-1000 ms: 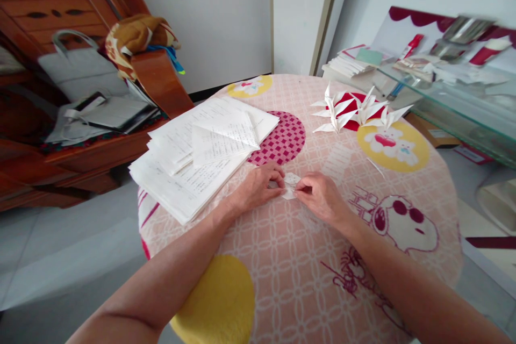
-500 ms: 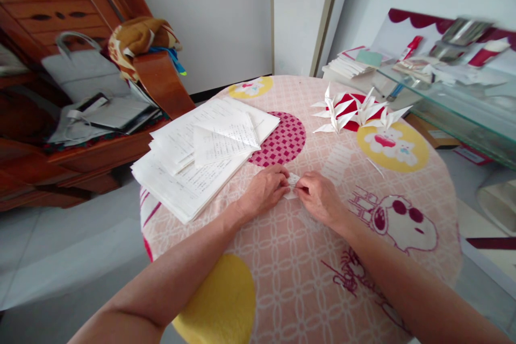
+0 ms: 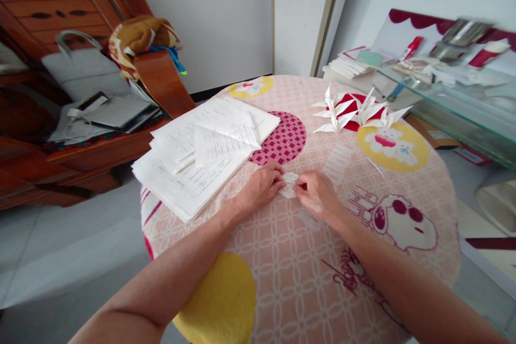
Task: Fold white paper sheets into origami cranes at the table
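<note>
A small folded piece of white paper (image 3: 290,183) lies on the round table (image 3: 306,269), which has a pink patterned cloth. My left hand (image 3: 260,186) pinches the paper's left edge with curled fingers. My right hand (image 3: 318,194) pinches its right edge, fingertips pressed together. Both hands rest on the cloth near the table's middle. Most of the paper is covered by my fingers.
A stack of printed white sheets (image 3: 201,150) lies at the table's left. Several folded white paper cranes (image 3: 355,110) stand at the far right. A wooden bench with a grey bag (image 3: 83,67) stands left. A glass shelf with clutter (image 3: 455,80) is on the right.
My fingers have shifted slightly on the small paper, and a little more of it shows between the hands than half a second ago. The hands stay in the same spot.
</note>
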### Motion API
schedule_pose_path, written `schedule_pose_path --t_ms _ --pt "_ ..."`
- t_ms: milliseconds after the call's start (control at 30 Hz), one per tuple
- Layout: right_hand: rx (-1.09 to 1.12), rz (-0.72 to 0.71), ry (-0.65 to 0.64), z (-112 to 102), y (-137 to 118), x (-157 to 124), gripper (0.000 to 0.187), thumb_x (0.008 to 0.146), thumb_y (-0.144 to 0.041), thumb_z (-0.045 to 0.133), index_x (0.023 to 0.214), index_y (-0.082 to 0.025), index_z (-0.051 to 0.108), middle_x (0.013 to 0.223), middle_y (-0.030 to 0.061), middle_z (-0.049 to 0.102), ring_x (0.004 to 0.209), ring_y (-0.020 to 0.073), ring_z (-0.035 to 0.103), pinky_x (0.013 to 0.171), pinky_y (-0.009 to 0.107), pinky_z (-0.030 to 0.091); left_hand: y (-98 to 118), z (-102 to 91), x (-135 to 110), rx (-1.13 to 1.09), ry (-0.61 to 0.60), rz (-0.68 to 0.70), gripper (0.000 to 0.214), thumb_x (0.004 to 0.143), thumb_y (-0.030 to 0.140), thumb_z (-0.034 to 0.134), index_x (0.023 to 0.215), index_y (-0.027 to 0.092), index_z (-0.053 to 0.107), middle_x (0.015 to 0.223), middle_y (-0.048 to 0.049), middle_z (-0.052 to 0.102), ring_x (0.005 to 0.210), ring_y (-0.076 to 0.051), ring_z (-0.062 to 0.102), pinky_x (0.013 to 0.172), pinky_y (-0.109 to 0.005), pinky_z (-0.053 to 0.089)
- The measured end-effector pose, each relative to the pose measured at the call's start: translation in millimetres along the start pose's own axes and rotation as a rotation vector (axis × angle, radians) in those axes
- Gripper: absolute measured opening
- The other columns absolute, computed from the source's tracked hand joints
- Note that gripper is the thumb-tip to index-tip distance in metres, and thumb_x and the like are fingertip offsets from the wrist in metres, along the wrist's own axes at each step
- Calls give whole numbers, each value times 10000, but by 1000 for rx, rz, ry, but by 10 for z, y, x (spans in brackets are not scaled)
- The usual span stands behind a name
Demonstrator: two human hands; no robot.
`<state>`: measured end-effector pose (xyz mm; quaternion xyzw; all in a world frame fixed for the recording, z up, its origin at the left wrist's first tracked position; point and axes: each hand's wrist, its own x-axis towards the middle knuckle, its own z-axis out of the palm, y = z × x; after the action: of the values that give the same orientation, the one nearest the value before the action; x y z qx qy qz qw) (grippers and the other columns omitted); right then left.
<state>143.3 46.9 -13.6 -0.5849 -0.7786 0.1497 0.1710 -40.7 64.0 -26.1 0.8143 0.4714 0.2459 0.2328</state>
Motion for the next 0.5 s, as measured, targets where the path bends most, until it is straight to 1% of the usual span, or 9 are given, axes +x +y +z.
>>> schedule_pose_path --t_ms 167,367,500 --pt "27 36 -13 -15 -12 24 191 754 -106 603 580 -175 638 623 36 630 603 151 507 590 285 305 3 2 13 8 20 -20 146 824 144 646 678 154 637 988 -56 666 871 -164 637 812 -303 519" --pt "26 36 -18 -14 -7 25 175 754 -108 601 604 -171 666 642 45 649 615 154 525 594 284 309 46 -41 31 -8 26 -104 186 783 151 699 608 154 635 945 -44 677 804 -153 628 759 -291 510" --pt "29 36 -21 -7 -1 32 175 750 -111 605 600 -175 668 638 44 650 608 156 530 583 284 308 65 -44 40 13 33 -104 185 764 148 702 596 158 625 936 -42 682 796 -150 626 744 -282 510"
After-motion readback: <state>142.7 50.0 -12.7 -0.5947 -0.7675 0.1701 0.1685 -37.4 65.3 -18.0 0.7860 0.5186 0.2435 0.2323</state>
